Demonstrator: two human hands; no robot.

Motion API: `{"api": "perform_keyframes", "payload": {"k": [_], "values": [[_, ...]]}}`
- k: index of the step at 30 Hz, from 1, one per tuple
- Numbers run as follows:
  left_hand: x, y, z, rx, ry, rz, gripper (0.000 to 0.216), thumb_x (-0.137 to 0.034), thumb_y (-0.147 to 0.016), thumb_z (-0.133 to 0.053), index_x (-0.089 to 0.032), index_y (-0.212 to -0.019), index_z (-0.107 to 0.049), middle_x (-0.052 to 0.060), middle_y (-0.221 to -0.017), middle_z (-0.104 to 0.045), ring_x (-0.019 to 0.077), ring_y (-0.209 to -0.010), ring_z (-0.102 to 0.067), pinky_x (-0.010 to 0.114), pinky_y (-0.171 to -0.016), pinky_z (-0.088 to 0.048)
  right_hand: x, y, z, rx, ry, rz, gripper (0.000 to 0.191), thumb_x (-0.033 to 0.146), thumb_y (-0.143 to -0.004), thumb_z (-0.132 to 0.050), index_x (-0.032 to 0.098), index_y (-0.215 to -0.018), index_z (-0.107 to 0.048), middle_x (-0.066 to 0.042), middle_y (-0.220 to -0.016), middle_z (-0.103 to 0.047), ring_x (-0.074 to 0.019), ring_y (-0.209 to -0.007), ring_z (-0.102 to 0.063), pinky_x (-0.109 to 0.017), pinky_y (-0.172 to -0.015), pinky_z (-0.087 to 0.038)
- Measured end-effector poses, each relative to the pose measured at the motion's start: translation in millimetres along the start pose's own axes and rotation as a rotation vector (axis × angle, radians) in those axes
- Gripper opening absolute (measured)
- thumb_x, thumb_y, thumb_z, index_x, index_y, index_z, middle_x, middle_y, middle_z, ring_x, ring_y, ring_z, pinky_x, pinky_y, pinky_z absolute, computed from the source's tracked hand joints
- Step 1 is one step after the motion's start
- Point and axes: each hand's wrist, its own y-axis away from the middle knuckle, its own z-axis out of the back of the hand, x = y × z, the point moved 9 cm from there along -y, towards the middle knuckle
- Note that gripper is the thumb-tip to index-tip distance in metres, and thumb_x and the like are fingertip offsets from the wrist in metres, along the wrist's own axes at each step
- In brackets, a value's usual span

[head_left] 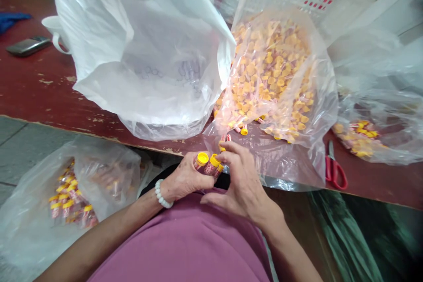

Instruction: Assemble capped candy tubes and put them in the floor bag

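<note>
Small clear bottles with yellow caps and red-and-white labels (210, 166) are gathered in my left hand (187, 179), closed around them at the table's front edge. My right hand (246, 183) is close beside it, fingers curved over the caps and thumb spread apart. Its fingertips are at the bottles, and another small bottle (222, 143) shows just beyond them. Behind my hands a clear plastic bag (325, 79) full of the same yellow-capped bottles lies open on the table, a few of them at its mouth. My fingers hide part of the held bottles.
A large white bag (158, 92) gapes open on the red table (42, 92). Red-handled scissors (334, 169) and another bag of bottles (396, 141) are at right. A bag with yellow-capped bottles (26, 211) is low at left. A phone (28, 46) and white cup (57, 31) are farther back.
</note>
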Motion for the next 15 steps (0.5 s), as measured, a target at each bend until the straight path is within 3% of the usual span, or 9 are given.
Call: {"api": "perform_keyframes", "payload": {"k": [7, 11, 15], "values": [[18.8, 1.9, -4.4, -0.018, 0.123, 0.136, 0.017, -0.004, -0.054, -0.055, -0.014, -0.064, -0.047, -0.006, -0.06, -0.038, 0.007, -0.056, -0.032, 0.021, -0.048, -0.027, 1.8, 7.1, -21.9, -0.018, 0.12, -0.074, 0.077, 0.045, -0.05, -0.079, 0.018, -0.112, -0.041, -0.015, -0.121, -0.05, -0.0309, -0.108, -0.048, -0.044, -0.088, -0.038], [24.8, 1.5, -1.6, -0.062, 0.103, 0.163, 0.018, -0.004, -0.053, -0.057, -0.015, -0.061, -0.045, -0.006, -0.059, -0.04, 0.0069, -0.056, -0.034, 0.02, -0.048, -0.028, 2.5, 12.4, -26.2, -0.088, 0.173, -0.136, 0.057, 0.042, -0.061, -0.071, 0.017, -0.105, -0.045, -0.014, -0.113, -0.056, -0.0286, -0.101, -0.052, -0.043, -0.084, -0.039], [31.1, 0.1, -1.6, -0.066, 0.098, 0.165, 0.021, -0.005, -0.052, -0.061, -0.015, -0.06, -0.044, -0.006, -0.058, -0.041, 0.0065, -0.055, -0.034, 0.02, -0.048, -0.029, 8.9, 15.2, -29.7, -0.207, 0.206, -0.093, 0.034, 0.028, -0.064, -0.062, 0.017, -0.093, -0.048, -0.011, -0.097, -0.061, -0.0253, -0.091, -0.056, -0.04, -0.077, -0.04]]}}
